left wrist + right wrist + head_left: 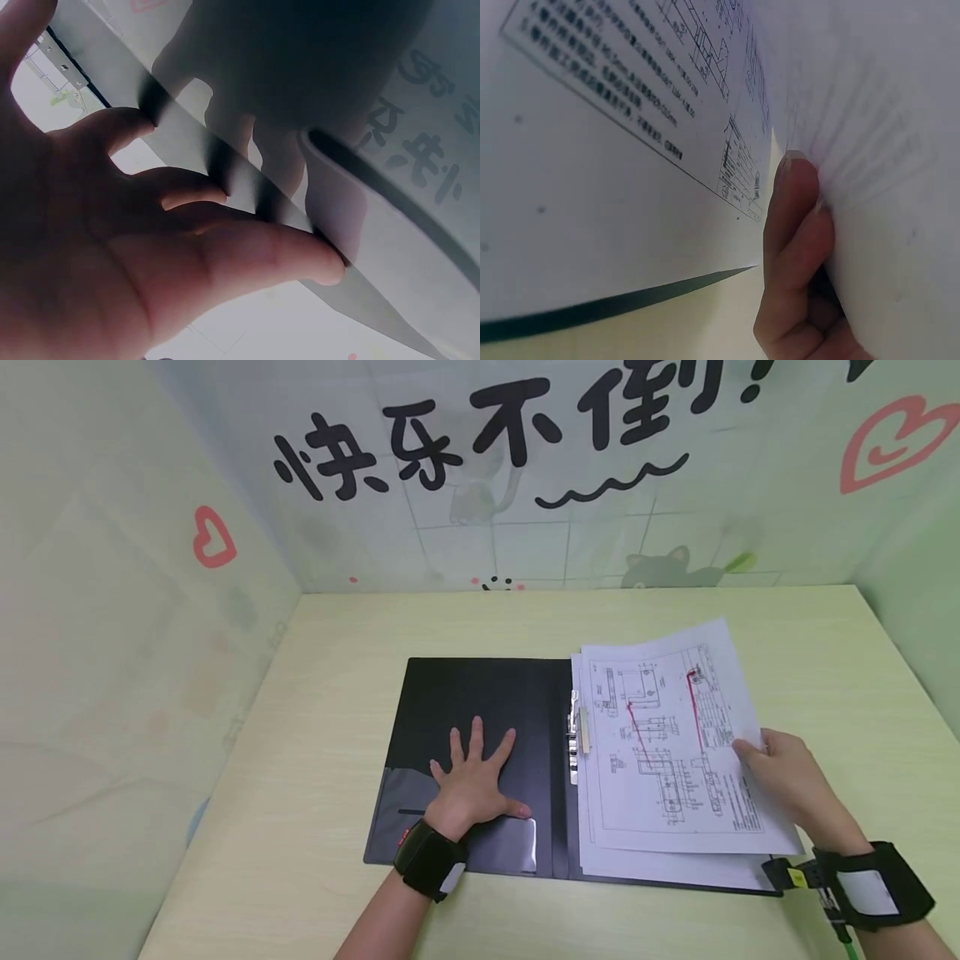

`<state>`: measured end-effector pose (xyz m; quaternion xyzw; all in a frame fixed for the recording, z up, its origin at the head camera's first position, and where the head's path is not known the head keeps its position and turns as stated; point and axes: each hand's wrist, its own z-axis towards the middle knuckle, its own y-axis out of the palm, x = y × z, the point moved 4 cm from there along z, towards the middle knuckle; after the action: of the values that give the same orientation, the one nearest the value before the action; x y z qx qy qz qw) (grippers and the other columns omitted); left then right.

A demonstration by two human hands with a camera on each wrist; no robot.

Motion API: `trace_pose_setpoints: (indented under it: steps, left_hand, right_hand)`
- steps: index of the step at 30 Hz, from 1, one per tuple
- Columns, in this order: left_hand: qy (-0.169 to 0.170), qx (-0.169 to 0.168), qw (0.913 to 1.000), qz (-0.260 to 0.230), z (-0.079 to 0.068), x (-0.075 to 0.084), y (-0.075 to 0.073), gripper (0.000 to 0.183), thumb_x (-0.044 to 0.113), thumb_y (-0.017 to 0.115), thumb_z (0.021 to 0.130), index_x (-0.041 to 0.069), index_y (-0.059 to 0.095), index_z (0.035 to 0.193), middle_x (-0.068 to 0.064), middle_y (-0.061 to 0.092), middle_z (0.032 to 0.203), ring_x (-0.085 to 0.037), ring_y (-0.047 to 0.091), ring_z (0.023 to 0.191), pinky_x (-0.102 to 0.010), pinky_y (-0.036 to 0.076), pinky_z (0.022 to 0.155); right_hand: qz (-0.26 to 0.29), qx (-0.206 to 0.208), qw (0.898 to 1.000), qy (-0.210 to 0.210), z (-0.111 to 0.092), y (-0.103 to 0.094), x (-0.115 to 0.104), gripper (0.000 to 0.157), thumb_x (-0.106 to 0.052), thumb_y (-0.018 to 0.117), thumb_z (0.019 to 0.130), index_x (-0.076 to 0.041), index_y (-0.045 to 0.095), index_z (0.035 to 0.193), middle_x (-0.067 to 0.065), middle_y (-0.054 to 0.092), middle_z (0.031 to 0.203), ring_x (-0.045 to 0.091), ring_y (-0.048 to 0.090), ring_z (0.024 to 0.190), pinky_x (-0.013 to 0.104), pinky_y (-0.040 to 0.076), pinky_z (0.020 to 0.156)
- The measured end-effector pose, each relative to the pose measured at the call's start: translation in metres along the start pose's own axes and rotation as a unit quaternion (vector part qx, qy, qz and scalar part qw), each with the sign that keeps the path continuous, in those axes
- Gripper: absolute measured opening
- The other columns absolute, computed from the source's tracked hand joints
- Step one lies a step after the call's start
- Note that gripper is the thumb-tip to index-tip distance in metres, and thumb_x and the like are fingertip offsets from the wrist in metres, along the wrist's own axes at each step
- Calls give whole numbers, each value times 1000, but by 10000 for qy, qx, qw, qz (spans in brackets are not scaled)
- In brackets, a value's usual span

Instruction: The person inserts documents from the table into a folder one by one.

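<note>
A black clip folder (487,685) lies spread on the table. My left hand (471,787) rests on its left cover, fingers spread wide, partly over a clear pocket (517,847). In the left wrist view the same hand (90,225) touches the dark, glossy cover. On the right side, my right hand (791,777) pinches the right edge of a printed drawing sheet (652,827) with red pen lines, thumb on top. The right wrist view shows curled fingers (799,240) behind that raised sheet (900,247). Another printed sheet (592,202) lies below it.
A metal clip (573,739) holds the papers near the folder's spine. The light wood table (315,710) meets printed fabric walls (510,543) at the back and sides. On each wrist is a black strap (430,860); a green cable (850,950) hangs at the right one.
</note>
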<state>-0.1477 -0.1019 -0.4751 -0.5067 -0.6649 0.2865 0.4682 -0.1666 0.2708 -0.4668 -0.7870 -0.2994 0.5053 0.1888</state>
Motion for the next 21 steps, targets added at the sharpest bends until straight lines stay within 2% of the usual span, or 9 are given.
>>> trace_pose_setpoints:
  steps: [6,11,16,21]
  left_hand:
    - [-23,-26,10000,-20,-1,1,-2,112,51,87,65,34,26,156,-11,-1,168,-47,-4,152,-78,13,110]
    - [-26,-26,10000,-35,-2,2,-4,111,51,87,65,33,26,156,-11,-1,168,-47,-4,152,-78,13,110]
    - [-36,4,10000,-48,-2,3,-5,111,51,88,65,33,26,156,-12,-1,168,-47,-4,152,-78,13,110]
    - [-54,-20,10000,-44,-2,3,-5,112,51,88,65,33,26,156,-11,-2,168,-47,-4,152,-78,13,110]
  right_hand:
    - [-16,-128,9999,25,0,6,0,57,-31,32,107,17,36,139,16,70,91,19,68,69,32,55,58]
    - [-30,-205,9997,-149,-2,11,-2,54,-27,38,106,18,40,135,16,71,88,19,69,69,30,54,58]
    - [-305,-309,9984,-375,-3,11,-1,49,-23,41,106,18,42,133,18,70,89,19,67,69,29,53,57]
    - [-487,-431,9973,-351,-4,11,2,47,-22,42,105,16,42,133,17,69,89,19,67,68,31,54,57]
